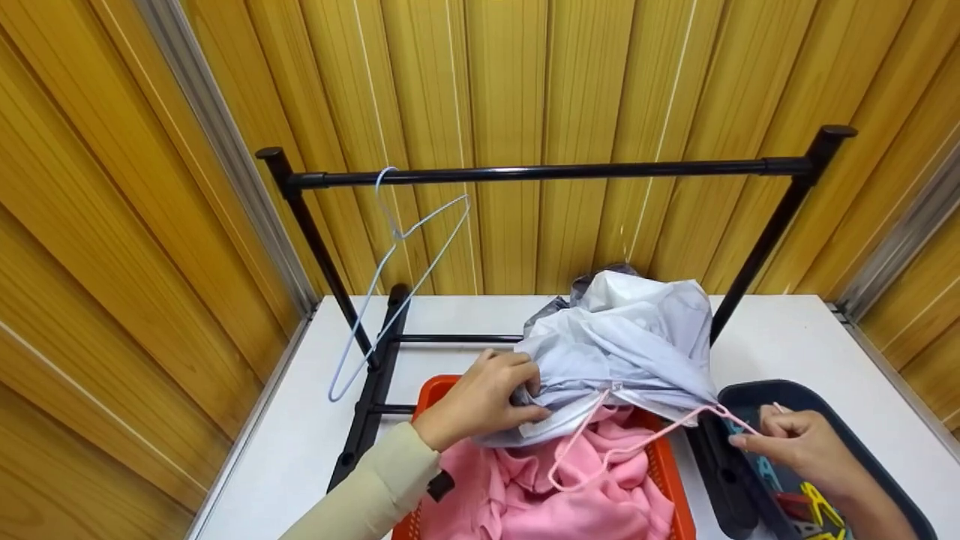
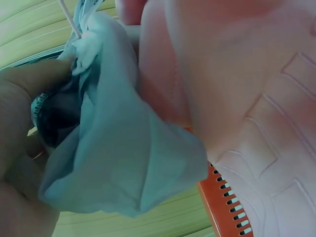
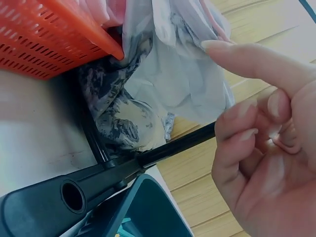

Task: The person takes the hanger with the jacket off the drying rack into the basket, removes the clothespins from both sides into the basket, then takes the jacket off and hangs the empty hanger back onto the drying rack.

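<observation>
My left hand (image 1: 487, 394) grips the edge of a pale grey-white garment (image 1: 637, 330), which lies bunched over the back of a red basket (image 1: 682, 517). In the left wrist view its cloth (image 2: 123, 148) hangs from the fingers in folds. Off to the right, my right hand (image 1: 806, 446) holds a pink wire hanger (image 1: 739, 422) at its hook end. The pink wire loops from there over the basket, and part of it goes up to the garment's opening. The right wrist view shows the fingers curled inward with a bit of pink hook at the palm.
Pink clothing (image 1: 555, 517) fills the basket. A black rack stands behind, its top bar (image 1: 540, 173) carrying a light blue hanger (image 1: 409, 300) at left. At right, a dark bin (image 1: 795, 386) contains coloured clips (image 1: 817, 502). Wood-patterned panels (image 1: 510, 90) enclose the white table (image 1: 270, 450).
</observation>
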`<act>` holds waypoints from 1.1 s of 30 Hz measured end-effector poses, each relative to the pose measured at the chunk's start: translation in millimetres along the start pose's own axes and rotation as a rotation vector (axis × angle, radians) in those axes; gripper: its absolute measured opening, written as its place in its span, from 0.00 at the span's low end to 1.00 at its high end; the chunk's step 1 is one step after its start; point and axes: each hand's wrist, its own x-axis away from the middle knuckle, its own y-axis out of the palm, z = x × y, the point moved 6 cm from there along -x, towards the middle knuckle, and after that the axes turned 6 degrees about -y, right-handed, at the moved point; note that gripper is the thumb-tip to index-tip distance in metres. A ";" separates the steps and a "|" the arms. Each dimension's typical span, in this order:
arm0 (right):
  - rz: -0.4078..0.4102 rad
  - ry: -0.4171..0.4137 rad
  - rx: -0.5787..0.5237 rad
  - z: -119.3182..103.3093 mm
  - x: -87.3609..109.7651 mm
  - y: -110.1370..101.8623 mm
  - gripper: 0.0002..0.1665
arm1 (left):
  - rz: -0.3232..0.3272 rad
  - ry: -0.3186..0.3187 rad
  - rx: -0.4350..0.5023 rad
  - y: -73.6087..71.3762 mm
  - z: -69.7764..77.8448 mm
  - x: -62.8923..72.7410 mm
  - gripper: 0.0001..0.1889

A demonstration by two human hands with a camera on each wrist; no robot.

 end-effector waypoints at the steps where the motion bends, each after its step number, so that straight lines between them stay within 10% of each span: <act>1: 0.004 0.031 0.016 -1.5 0.5 1.0 0.33 | -0.019 -0.010 0.006 0.0 0.8 0.8 0.13; 13: 0.102 0.191 0.093 -29.0 4.3 17.8 0.37 | -0.318 -0.209 0.097 9.6 17.2 7.1 0.42; 26: 0.170 0.237 0.054 -50.4 7.0 28.3 0.36 | -0.246 -0.110 -0.039 8.6 28.6 9.1 0.54; 33: 0.138 0.303 0.040 -58.9 7.1 31.3 0.34 | -0.270 -0.192 0.054 11.1 23.7 5.7 0.48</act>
